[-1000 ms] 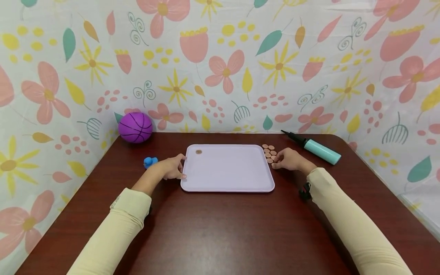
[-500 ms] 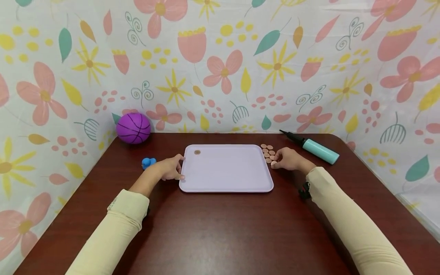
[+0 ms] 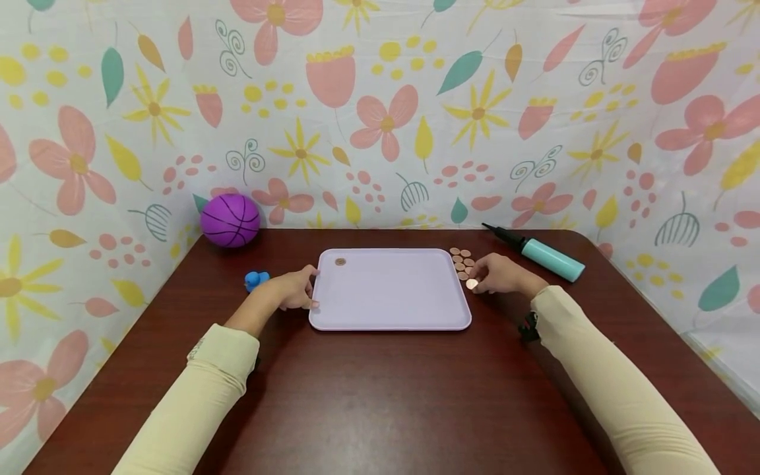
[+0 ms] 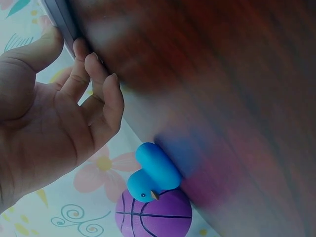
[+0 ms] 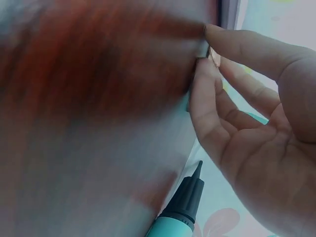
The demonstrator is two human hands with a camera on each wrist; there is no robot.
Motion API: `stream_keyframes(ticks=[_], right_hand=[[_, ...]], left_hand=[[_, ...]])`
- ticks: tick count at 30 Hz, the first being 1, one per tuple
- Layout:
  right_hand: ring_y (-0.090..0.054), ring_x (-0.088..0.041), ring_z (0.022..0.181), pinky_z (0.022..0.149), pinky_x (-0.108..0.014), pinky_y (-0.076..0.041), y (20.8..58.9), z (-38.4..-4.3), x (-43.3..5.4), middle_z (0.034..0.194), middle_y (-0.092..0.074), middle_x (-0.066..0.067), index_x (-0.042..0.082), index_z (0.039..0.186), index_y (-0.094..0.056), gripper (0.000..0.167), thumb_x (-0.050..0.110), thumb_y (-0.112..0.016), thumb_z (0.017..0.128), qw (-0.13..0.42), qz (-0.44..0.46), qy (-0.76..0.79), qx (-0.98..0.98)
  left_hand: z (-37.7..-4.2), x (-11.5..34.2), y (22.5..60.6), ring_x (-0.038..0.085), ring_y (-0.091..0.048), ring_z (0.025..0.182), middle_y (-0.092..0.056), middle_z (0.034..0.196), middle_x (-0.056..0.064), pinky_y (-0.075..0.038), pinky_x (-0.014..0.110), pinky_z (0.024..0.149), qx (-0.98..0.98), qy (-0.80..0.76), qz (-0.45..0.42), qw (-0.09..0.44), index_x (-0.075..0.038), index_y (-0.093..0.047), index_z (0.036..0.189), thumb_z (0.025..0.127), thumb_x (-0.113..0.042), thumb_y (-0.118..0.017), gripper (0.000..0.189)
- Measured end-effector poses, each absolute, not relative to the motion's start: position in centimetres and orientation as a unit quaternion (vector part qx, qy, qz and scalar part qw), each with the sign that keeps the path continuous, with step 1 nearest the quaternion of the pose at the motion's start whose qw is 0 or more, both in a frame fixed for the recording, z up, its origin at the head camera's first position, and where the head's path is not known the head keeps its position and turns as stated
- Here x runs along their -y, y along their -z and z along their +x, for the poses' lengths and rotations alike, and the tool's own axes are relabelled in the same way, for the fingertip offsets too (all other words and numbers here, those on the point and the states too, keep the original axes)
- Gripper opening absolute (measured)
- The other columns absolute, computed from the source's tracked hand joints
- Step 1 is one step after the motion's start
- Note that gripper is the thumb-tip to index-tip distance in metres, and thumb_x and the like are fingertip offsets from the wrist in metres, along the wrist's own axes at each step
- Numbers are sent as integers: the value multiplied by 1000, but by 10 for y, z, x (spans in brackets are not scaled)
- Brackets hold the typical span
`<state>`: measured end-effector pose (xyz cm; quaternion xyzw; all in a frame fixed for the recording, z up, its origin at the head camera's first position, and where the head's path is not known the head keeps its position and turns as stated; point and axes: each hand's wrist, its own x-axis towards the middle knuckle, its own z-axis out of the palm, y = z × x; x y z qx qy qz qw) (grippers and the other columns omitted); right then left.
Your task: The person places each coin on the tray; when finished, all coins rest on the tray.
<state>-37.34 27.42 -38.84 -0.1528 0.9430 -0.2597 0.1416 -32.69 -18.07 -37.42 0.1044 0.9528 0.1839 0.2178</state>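
Note:
A pale lilac tray (image 3: pixel 392 290) lies on the dark wooden table, one copper-coloured coin (image 3: pixel 340 262) near its far left corner. My left hand (image 3: pixel 292 289) rests at the tray's left edge, thumb and forefinger spread along the rim and the other fingers loosely bent. Just beyond the tray's right edge, my right hand (image 3: pixel 497 274) pinches a shiny coin (image 3: pixel 472 284) between thumb and fingertips; the right wrist view shows it edge-on. Several more coins (image 3: pixel 460 266) lie in a cluster beside the tray, next to the right fingertips.
A blue toy duck (image 3: pixel 256 280) sits left of the left hand. At the back left corner is a purple ball (image 3: pixel 230 220) with black lines. A teal hand pump (image 3: pixel 552 259) with a black nozzle lies at the back right, before a flowered cloth backdrop (image 3: pixel 386 185).
The coin at my right fingertips has tilted up and now catches the light in the pinch, slightly nearer me. The left hand stays at the tray's edge.

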Motion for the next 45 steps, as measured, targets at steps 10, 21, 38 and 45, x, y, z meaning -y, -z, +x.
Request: stream_keyframes(ticks=[10, 21, 38, 45], right_hand=[[-57, -17, 76, 67, -30, -49, 389, -377, -274, 84, -66, -3, 3, 97, -74, 20, 16, -79, 83, 97, -188, 199, -957], [-58, -22, 80, 69, -33, -51, 384, -379, -274, 90, -68, -7, 3, 98, -75, 23, 21, -79, 83, 59, -177, 175, -967], [-59, -23, 57, 51, -32, -49, 366, -379, -241, 85, -70, -10, 2, 106, -69, 29, 26, -72, 90, 49, -145, 255, -955], [-61, -22, 58, 47, -30, -45, 364, -383, -222, 87, -70, -8, 6, 103, -71, 28, 31, -73, 90, 34, -145, 248, -957]], left_hand=[[-327, 179, 371, 28, -57, 102, -56, 128, 15, -55, 41, 75, -952, -178, 97, 229, -8, -20, 151, 94, -26, -70, 78], [-328, 178, 372, 27, -57, 100, -57, 126, 13, -55, 41, 73, -952, -180, 97, 229, -10, -21, 150, 93, -27, -71, 78], [-329, 180, 372, 27, -57, 101, -57, 126, 13, -55, 39, 72, -950, -186, 95, 232, -10, -20, 151, 94, -27, -70, 78], [-327, 178, 372, 26, -57, 98, -57, 127, 13, -53, 39, 70, -950, -185, 98, 231, -10, -20, 150, 95, -26, -69, 75]])
